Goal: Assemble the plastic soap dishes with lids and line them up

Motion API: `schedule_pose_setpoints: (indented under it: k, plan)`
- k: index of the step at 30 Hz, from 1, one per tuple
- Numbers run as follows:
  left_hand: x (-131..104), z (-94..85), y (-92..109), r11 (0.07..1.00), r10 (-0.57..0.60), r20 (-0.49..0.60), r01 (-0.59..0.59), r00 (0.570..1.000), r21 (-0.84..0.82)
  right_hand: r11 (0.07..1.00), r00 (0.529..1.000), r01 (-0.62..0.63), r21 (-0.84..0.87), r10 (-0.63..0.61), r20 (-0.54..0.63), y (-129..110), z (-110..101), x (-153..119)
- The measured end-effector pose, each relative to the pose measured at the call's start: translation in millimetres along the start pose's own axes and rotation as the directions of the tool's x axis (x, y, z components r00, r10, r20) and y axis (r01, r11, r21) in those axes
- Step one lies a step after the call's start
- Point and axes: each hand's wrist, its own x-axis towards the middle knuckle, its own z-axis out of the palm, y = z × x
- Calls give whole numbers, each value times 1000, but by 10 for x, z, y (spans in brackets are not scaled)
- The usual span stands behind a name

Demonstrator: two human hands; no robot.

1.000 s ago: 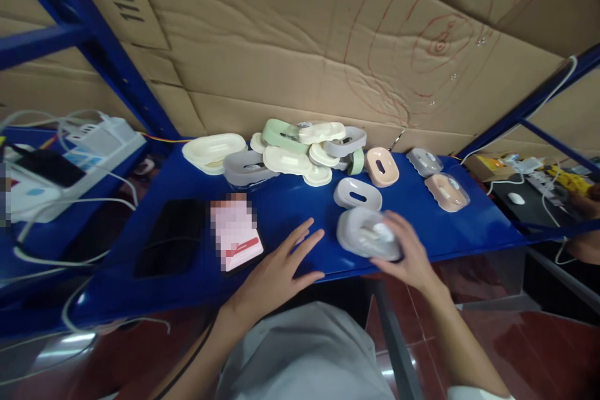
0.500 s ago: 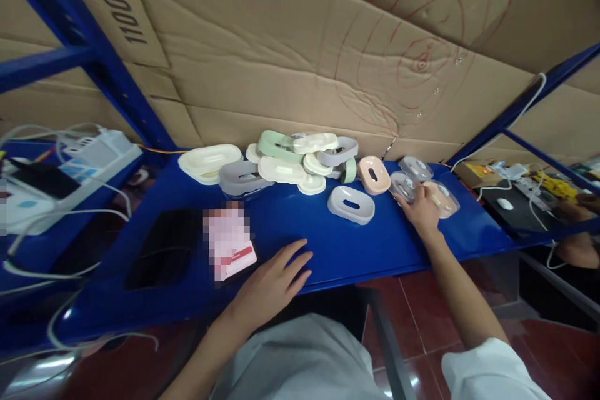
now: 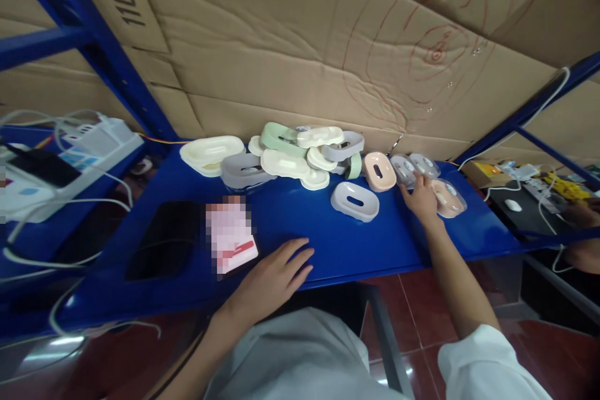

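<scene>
My right hand (image 3: 422, 201) reaches over the right side of the blue table (image 3: 300, 225). Its fingers are apart, with the tips at the near edge of a grey soap dish under a clear cover (image 3: 404, 170); whether they touch it I cannot tell. Right of that hand lies a peach dish under a clear cover (image 3: 449, 198), and behind it another clear-covered piece (image 3: 424, 165). An uncovered peach soap dish (image 3: 379, 171) and a grey soap dish (image 3: 355, 202) sit to its left. My left hand (image 3: 276, 269) rests open at the table's front edge, holding nothing.
A pile of cream, green and grey dishes (image 3: 285, 164) stands against the cardboard wall (image 3: 262, 75). A phone with a lit, blurred screen (image 3: 234, 237) lies near my left hand. Cables and a white power strip (image 3: 103, 150) are at left. Blue shelf posts (image 3: 107, 69) flank the table.
The grey covered dish has moved back, now side by side with the covered piece behind. My right hand shifted slightly with it. The view tilted a little; my left hand stayed in place.
</scene>
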Motion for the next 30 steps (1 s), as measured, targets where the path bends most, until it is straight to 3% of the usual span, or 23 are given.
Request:
schedule_pose_setpoints:
  k: [2,5,7,9,12,14,16,17,18,19,22,24,27,30]
  plan:
    - [-2,-6,5,1000,-9,-9,9,1000,-6,1000,1000,-10,10,10,6,-49,-49,105]
    - [3,-19,9,1000,6,-9,-5,1000,15,995,991,45,87,-34,-126,-264,-212,99]
    - [12,-27,11,999,15,0,-15,1000,38,965,970,192,177,-158,-186,-503,-338,-46]
    - [18,-33,13,999,15,13,-15,1000,50,903,933,357,238,-336,-127,-779,-431,-289]
    - [17,-36,19,998,8,37,-10,999,57,834,852,498,238,-522,44,-1153,-489,-728]
    - [18,-40,25,998,-2,23,1,1000,63,772,771,574,272,-622,137,-1322,-507,-966]
    - [31,-48,30,998,-7,-6,7,1000,61,682,671,634,364,-720,180,-1405,-527,-1080]
    - [42,-54,32,998,-2,-14,3,1000,57,652,646,643,401,-743,173,-1415,-534,-1078]
    - [54,-59,33,999,5,-15,-4,1000,53,646,653,639,417,-742,151,-1404,-534,-1037]
    - [67,-64,33,999,14,-9,-13,1000,52,670,690,624,403,-714,118,-1377,-522,-961]
    - [89,-67,32,998,37,16,-38,999,57,833,852,508,219,-523,13,-1224,-404,-617]
    - [83,-60,34,998,39,20,-40,999,56,911,915,401,94,-403,7,-1093,-290,-402]
    - [61,-54,44,998,16,-8,-15,1000,55,959,958,282,27,-283,51,-908,-212,-262]
    - [56,-64,61,999,-31,-40,33,999,38,973,978,208,103,-206,-33,-798,-354,-387]
